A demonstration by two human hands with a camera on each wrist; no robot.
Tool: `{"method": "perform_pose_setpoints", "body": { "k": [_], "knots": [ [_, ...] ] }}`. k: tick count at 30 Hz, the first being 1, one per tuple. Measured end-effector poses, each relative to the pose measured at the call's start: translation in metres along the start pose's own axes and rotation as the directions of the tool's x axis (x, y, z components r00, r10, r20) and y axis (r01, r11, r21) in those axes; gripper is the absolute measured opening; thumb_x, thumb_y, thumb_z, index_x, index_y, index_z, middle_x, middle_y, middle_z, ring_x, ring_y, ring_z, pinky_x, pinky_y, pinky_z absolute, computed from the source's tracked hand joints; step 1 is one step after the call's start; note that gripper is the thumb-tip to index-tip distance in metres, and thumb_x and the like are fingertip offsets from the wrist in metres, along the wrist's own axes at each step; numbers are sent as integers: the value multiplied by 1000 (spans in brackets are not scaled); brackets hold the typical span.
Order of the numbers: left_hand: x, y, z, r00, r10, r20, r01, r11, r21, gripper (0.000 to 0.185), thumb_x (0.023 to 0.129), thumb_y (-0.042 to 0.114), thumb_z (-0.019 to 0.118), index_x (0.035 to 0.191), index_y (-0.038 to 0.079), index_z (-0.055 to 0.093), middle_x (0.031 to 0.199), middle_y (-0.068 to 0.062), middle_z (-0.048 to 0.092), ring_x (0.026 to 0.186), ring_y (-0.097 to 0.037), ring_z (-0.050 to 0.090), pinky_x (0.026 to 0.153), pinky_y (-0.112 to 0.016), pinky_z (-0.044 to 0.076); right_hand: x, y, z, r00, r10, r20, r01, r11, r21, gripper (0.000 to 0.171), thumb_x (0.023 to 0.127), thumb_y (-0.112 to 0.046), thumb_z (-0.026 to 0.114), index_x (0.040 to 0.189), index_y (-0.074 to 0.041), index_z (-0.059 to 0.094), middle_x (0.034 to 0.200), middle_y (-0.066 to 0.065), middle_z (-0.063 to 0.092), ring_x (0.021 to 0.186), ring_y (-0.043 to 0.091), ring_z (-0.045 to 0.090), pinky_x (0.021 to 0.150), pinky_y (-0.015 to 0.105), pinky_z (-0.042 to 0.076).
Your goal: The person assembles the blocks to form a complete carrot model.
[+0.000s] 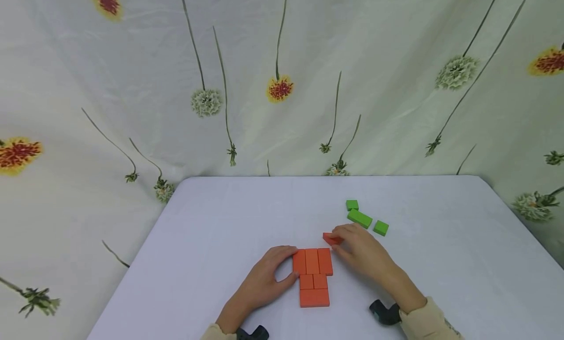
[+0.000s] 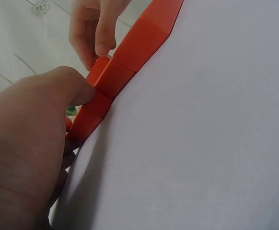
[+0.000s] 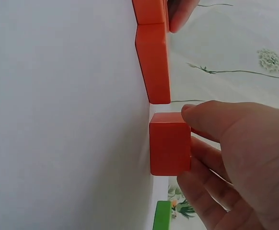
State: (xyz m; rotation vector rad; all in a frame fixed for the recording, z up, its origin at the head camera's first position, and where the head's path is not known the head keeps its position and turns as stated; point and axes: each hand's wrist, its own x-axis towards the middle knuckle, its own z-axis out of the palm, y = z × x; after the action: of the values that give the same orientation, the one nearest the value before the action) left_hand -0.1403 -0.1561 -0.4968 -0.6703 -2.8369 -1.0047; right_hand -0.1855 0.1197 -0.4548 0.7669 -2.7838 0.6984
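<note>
Right of the orange block slab (image 1: 314, 276) braced by the left hand (image 1: 264, 281), the right hand (image 1: 363, 252) pinches 1 loose orange block (image 1: 331, 239) — light, rigid, probably best gripped by its side faces.

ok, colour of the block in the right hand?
Orange block; right wrist view shows it best.

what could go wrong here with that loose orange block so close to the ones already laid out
The right hand pinches a loose orange block right beside the flat orange arrangement; setting it down could nudge the nearest pieces out of line. The left hand touches only the arrangement's left edge, so pieces on the far side may slide. The green blocks lie just behind the right hand and might get knocked if it pulls back.
</note>
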Motion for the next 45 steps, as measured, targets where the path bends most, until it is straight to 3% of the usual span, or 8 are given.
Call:
{"method": "perform_pose_setpoints", "body": {
  "k": [11,16,30,38,45],
  "knots": [
    [0,0,0,1000,-10,7,10,1000,2,53,96,31,74,145,19,57,146,5,58,139,-16,51,115,-42,47,3,6,-3,995,100,25,-102,989,104,20,87,-12,83,106,-16,76,97,-7,72,92,11,62,82,33,59],
    [0,0,0,1000,-11,9,11,1000,3,53,96,31,74,145,19,57,146,5,58,139,-16,51,115,-41,47,3,9,-2,988,145,49,-150,978,143,27,88,-15,82,114,-12,74,102,-3,71,90,12,62,80,31,60],
    [0,3,-1,1000,-19,8,19,1000,10,53,96,31,74,145,18,58,146,5,58,139,-16,51,115,-42,47,3,10,-12,992,113,64,-121,980,155,26,85,-19,85,109,-13,77,92,-6,66,80,8,58,68,23,54],
    [-1,1,1,1000,-27,6,27,1000,4,53,97,33,73,145,20,58,146,7,57,140,-15,50,115,-42,46,2,9,-15,997,29,69,-45,968,245,29,85,-24,86,111,-17,78,91,-12,66,80,7,57,69,21,54],
    [-1,-1,1,1000,-13,3,13,1000,-4,52,97,33,73,145,20,58,146,7,57,140,-15,50,116,-42,46,-1,6,-15,981,-117,155,48,919,390,30,87,-30,85,114,-20,76,95,-12,67,84,6,58,73,25,57]
  ]
}}
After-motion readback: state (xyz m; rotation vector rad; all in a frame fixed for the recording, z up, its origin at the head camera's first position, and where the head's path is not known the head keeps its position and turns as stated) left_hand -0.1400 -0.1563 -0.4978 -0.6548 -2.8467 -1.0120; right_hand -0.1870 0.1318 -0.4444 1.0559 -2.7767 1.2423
